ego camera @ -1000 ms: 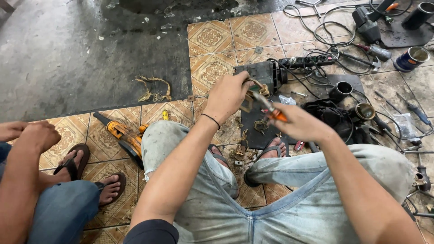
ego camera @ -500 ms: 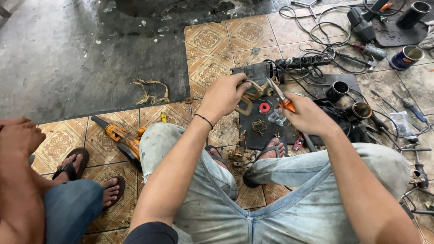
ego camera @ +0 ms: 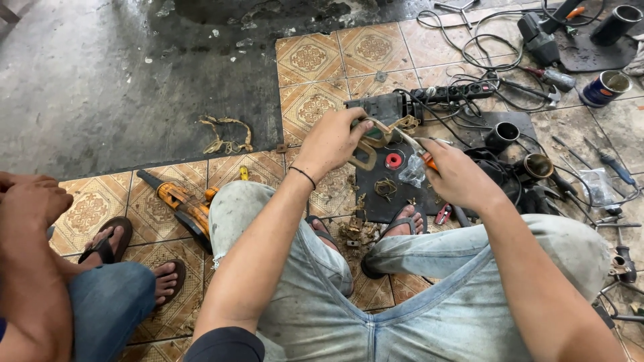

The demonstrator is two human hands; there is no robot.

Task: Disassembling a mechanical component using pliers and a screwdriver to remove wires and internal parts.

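Note:
My left hand [ego camera: 333, 139] grips a tan, loop-shaped coil piece [ego camera: 367, 149] above a dark square mat [ego camera: 382, 194] on the floor. My right hand [ego camera: 458, 175] holds orange-handled pliers [ego camera: 416, 146], whose jaws reach the top of that piece. A red ring [ego camera: 394, 161] and a small wire bundle [ego camera: 385, 188] lie on the mat just below. Both arms stretch out over my knees in pale jeans.
A seated person's arm [ego camera: 27, 221], jeans and sandalled feet fill the left. An orange power tool [ego camera: 180, 208] lies by my left knee. Cables, a power strip [ego camera: 451, 92], cans [ego camera: 604, 88], metal cups and hand tools crowd the right. Bare concrete lies beyond, with scrap wire [ego camera: 225, 134].
Both hands lifted slightly and drew together over the mat. The pliers now meet the tan piece in my left hand. The other person's arm shifted at the left edge.

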